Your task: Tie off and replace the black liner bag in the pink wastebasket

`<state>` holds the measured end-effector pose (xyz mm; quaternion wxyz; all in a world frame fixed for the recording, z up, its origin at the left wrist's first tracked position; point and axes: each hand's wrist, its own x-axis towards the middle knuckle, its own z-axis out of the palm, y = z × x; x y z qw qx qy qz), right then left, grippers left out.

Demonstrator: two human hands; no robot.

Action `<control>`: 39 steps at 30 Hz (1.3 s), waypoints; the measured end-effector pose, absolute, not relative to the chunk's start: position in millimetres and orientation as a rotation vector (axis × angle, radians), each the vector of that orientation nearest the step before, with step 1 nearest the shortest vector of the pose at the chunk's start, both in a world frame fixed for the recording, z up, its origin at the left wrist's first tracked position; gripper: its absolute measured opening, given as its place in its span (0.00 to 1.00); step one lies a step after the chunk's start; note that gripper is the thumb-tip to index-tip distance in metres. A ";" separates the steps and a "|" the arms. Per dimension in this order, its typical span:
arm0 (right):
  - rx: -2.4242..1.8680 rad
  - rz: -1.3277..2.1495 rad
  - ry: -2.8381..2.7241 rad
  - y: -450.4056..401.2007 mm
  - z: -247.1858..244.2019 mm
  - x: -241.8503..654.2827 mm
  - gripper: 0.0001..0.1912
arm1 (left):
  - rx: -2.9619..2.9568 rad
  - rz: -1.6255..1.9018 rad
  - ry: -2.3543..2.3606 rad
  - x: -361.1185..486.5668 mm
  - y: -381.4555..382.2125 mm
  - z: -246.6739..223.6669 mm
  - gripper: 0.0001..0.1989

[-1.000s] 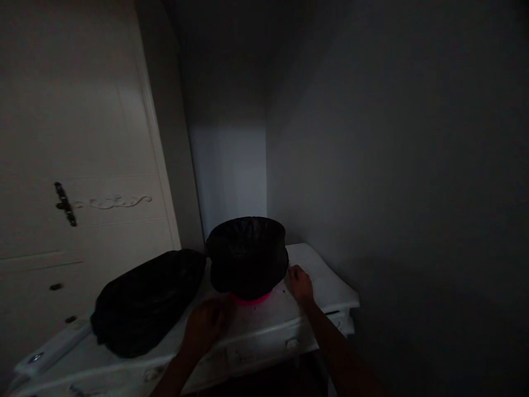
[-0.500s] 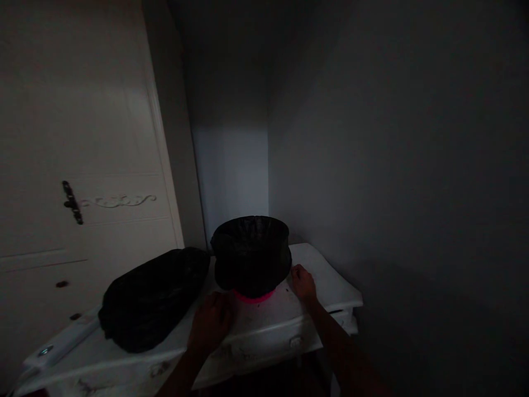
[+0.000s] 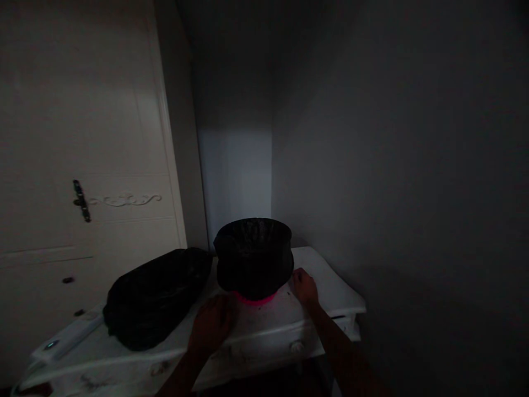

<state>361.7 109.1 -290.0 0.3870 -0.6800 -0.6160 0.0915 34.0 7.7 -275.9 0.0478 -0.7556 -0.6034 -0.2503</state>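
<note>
Has left hand [image 3: 212,324] and right hand [image 3: 305,286] at white dresser [image 3: 336,292] with fingers curled, cannot tell if clamped on anything. Just beyond, atop dresser, sees black-lined container [image 3: 254,270]: probably light, slippery, soft-skinned, best taken by opposite upper sides.

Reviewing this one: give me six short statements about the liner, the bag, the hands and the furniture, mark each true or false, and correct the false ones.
1. A pink base shows beneath the liner. True.
2. The bag lies to the right of the liner in view. False: it lies to the left.
3. The right hand is by the liner's right side. True.
4. The left hand is raised above the liner's rim. False: it is lower, near the dresser's front edge.
5. The dresser has a white top. True.
6. The door handle is white. False: it is dark.
</note>
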 end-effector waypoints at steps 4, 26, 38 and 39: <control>-1.715 0.253 -1.573 108.8 -289.2 362.1 0.16 | -2.315 -0.758 -1.841 34.8 7.0 -274.2 0.15; -1.712 0.263 -1.562 114.1 -296.0 362.1 0.16 | -2.328 -0.809 -1.845 32.2 9.7 -275.8 0.16; -1.688 0.241 -1.548 114.4 -297.0 362.4 0.16 | -2.322 -0.746 -1.847 33.6 12.6 -271.9 0.13; -1.686 0.236 -1.546 114.3 -296.9 362.3 0.16 | -2.328 -0.754 -1.838 33.3 12.7 -272.2 0.13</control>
